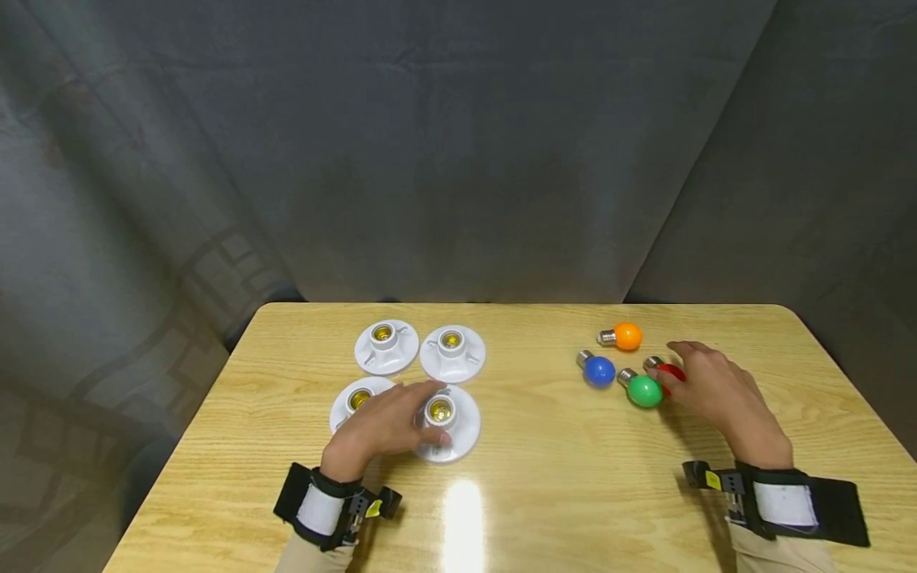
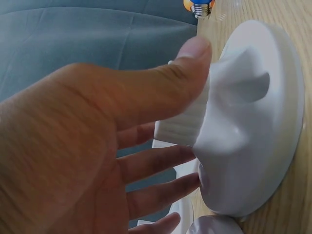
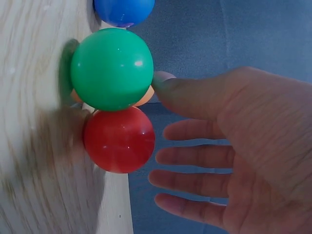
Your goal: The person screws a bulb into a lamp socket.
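Left hand (image 1: 387, 419) arched around white socket (image 1: 441, 414), right hand (image 1: 722, 390) beside red bulb (image 3: 119, 140); fingers (image 3: 195, 156) of both parted.

We find the desk (image 1: 544, 493) cut off before its near edge, the red bulb (image 3: 120, 141) partly behind the right hand (image 1: 723, 394).

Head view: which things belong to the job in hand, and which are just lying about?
Part of the job:
- four white lamp sockets
- red bulb
- green bulb
- blue bulb
- orange bulb

Just surroundings:
- wooden table
- grey cloth backdrop
- wrist straps, worn
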The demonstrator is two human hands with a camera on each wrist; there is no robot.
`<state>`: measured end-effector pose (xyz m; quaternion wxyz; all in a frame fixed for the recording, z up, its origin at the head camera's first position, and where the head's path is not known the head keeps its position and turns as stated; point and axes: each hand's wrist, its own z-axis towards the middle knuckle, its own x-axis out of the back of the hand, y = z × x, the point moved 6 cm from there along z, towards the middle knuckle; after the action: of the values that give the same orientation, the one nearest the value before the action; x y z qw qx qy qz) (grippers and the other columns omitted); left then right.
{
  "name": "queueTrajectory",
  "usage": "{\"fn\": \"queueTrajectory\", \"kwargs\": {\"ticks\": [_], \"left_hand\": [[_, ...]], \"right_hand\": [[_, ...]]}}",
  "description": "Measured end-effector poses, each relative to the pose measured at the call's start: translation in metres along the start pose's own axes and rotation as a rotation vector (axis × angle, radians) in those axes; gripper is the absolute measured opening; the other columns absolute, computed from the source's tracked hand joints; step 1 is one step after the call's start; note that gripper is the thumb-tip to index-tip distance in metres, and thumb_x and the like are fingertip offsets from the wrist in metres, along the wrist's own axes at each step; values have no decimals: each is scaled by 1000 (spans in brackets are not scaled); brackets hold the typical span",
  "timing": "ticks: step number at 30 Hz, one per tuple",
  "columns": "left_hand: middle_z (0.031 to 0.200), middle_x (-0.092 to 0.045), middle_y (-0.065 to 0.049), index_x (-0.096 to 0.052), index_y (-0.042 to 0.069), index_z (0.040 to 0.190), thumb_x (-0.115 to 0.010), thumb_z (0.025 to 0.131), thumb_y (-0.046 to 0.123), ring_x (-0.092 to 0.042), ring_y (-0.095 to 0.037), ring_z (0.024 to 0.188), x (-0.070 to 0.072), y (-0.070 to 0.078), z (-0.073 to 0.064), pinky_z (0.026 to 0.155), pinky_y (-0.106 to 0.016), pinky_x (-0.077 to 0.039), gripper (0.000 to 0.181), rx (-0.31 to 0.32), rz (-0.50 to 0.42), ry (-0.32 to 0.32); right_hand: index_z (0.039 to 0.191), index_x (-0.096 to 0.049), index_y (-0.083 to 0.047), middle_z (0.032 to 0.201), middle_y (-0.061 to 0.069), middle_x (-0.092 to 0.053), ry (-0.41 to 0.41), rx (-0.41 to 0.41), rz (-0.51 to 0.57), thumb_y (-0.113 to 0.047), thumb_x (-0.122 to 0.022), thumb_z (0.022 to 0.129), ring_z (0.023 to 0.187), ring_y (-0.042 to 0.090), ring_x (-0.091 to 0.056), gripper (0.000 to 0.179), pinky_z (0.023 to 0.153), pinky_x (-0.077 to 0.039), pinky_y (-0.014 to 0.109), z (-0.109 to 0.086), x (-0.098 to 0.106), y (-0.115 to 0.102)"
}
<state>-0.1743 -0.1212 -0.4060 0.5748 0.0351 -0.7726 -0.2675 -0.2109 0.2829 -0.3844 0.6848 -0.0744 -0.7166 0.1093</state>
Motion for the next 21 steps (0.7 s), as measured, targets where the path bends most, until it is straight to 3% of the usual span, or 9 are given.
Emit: {"fn": "queueTrajectory", "kwargs": {"ticks": [3, 7, 9, 14, 21], "left_hand": [[130, -64, -4, -53, 22, 138, -80, 75, 46, -61, -24, 116, 0, 0, 0, 91, -45, -52, 73, -2, -5, -3], [131, -64, -4, -53, 21, 138, -80, 76, 42, -61, -21, 115, 0, 1, 1, 92, -43, -53, 71, -1, -12, -4], [131, -64, -3, -53, 20, 138, -81, 76, 40, -62, -21, 115, 0, 1, 1, 92, -43, -53, 70, 2, -15, -4], [132, -63, -4, -54, 17, 137, -82, 76, 34, -61, -23, 116, -1, 0, 0, 93, -45, -52, 69, 5, -30, -6], [130, -64, -4, -55, 17, 135, -82, 76, 31, -61, -24, 115, -2, 0, 0, 92, -45, -52, 66, 4, -29, -5]], "right_hand": [[129, -49, 16, 117, 38, -55, -6, -2, 6, -27, -72, 85, 78, 35, -54, 65, 55, -51, 43, -1, 0, 1], [129, -48, 17, 96, 29, -60, -16, -10, 10, -26, -71, 86, 72, 30, -50, 65, 47, -40, 31, -1, 1, 1], [129, -48, 17, 93, 28, -60, -17, -11, 11, -26, -71, 86, 70, 28, -49, 65, 46, -38, 29, -1, 1, 0], [129, -48, 18, 84, 23, -59, -33, -15, 15, -25, -70, 87, 67, 26, -47, 64, 46, -35, 28, -2, 0, 1], [129, -48, 17, 66, 8, -43, -45, -12, 24, -20, -68, 87, 59, 20, -40, 59, 46, -29, 28, -2, -3, 2]]}}
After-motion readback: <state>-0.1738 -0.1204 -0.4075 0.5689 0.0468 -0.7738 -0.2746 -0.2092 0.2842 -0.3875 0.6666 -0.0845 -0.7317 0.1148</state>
